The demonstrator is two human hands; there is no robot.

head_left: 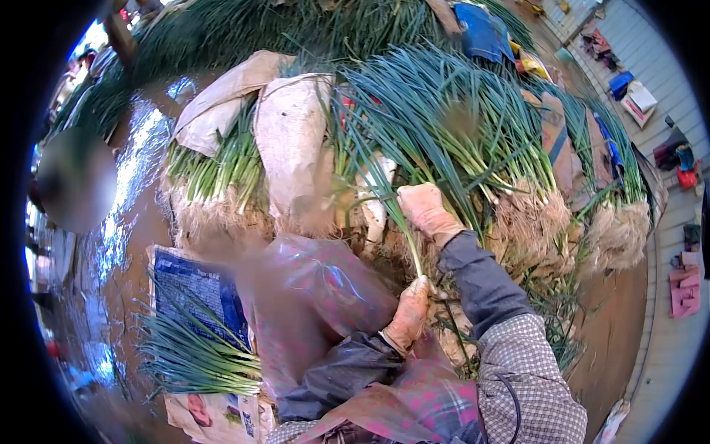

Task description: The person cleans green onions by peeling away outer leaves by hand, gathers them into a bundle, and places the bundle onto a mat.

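The left hand is gripping a green onion low down, near its pale base, its fingers closing round the stalk just in front of the person's lap. The onion is slanting up and leftward from there, its leaves passing beside the right hand. The right fingers are curling into a fist; whether they are pinching a leaf, I cannot tell. Beyond the hands, a large heap of green onions is lying with its shaggy roots facing the person, and pale sacking is covering part of the pile to the left. A see-through pink-spotted apron is draping the lap. Beside it, at lower left, a smaller bunch is resting partly over a blue printed sheet.
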